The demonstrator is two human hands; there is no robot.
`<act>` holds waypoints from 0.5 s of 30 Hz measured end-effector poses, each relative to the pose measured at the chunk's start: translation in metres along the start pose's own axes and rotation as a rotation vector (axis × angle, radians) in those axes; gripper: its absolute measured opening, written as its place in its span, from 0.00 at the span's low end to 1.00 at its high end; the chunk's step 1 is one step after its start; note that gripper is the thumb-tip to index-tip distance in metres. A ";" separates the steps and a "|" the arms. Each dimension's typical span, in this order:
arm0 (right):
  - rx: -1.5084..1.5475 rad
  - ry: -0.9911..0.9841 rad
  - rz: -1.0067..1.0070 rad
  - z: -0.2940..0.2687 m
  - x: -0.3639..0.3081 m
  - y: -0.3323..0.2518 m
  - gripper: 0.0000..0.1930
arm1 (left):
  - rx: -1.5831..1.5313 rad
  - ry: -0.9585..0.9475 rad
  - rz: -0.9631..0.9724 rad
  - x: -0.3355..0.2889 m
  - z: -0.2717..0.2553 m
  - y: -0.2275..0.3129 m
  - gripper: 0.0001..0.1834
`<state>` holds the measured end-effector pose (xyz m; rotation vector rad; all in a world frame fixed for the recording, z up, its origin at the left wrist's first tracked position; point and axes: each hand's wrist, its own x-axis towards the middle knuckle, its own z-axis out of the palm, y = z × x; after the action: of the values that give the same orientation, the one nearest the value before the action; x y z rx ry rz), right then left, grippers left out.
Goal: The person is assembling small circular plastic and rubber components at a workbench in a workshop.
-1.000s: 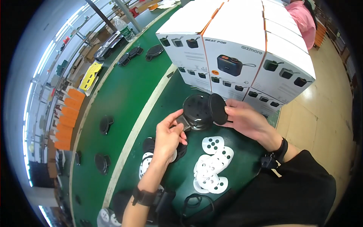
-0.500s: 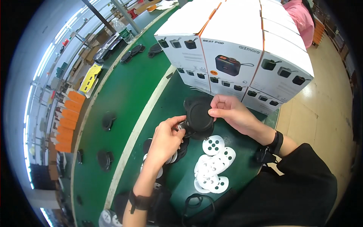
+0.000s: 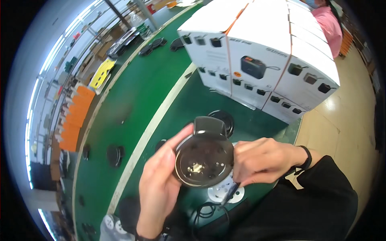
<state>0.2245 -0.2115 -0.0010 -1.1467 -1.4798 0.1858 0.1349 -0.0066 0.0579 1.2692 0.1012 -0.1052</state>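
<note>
Glossy dark round part [image 3: 206, 154], face-on

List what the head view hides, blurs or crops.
Dark round device: far side turned from the head camera.
White perforated pieces: partly covered in the head view by the device and right hand.
Slim dark thing below it: blurred in the head view.
Co-worker: cut off by the head view's top edge.

Ahead I see stacked white cartons [image 3: 258, 52], a person in pink [image 3: 327, 27] beyond them; to my left, a row of orange pieces [image 3: 75, 117], a yellow sheet [image 3: 102, 74] and a plastic bottle [image 3: 142, 30].
</note>
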 end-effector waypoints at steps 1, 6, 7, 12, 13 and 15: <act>0.007 -0.040 -0.044 0.001 0.005 -0.003 0.04 | -0.009 0.000 0.007 -0.016 0.001 0.005 0.29; 0.094 -0.190 -0.181 0.018 0.034 -0.006 0.07 | 0.106 0.243 0.141 -0.078 -0.003 0.011 0.36; 0.135 -0.218 -0.200 0.023 0.041 -0.006 0.08 | 0.113 0.253 0.194 -0.086 -0.006 0.009 0.36; 0.252 -0.195 -0.178 0.050 0.069 -0.010 0.07 | -0.026 0.403 0.433 -0.116 -0.018 -0.010 0.34; 0.271 -0.194 -0.137 0.054 0.073 -0.012 0.06 | -0.156 0.398 0.492 -0.120 -0.019 -0.013 0.33; 0.288 -0.175 -0.068 0.063 0.080 -0.015 0.06 | -0.189 0.416 0.549 -0.126 -0.022 -0.018 0.33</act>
<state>0.1793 -0.1314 0.0441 -0.8632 -1.5833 0.4467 0.0070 0.0119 0.0510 1.0751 0.1129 0.6298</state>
